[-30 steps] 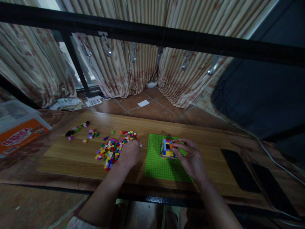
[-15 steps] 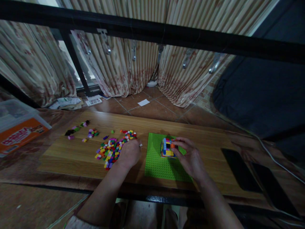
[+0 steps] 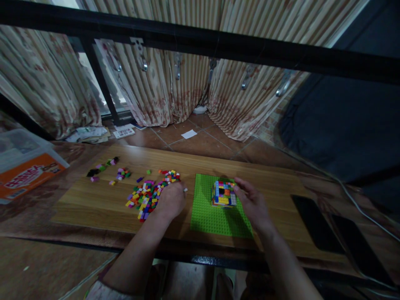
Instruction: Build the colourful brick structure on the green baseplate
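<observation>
A small block-built structure [image 3: 223, 194] of multicoloured bricks with a dark gap in its top stands on the green baseplate [image 3: 203, 221]. Close by its right side is my right hand [image 3: 253, 205], thumb and fingers apart, with nothing visible between them. My left hand [image 3: 171, 201] rests at the right edge of the pile of loose bricks [image 3: 144, 199]. Its fingers are curled downward, and whatever they hold is hidden beneath the hand. A small white brick [image 3: 185, 190] shows just beyond its fingertips.
Smaller clusters of bricks [image 3: 122, 173] lie at the left of the wooden board [image 3: 93, 208]. A clear plastic box with an orange label [image 3: 31, 177] stands at far left. Two dark flat panels [image 3: 315, 223] lie at right. A black bar [image 3: 200, 39] crosses in front of the curtains.
My right hand has drawn back to the right from the structure's top, and its fingers have parted. My left hand stays at the brick pile.
</observation>
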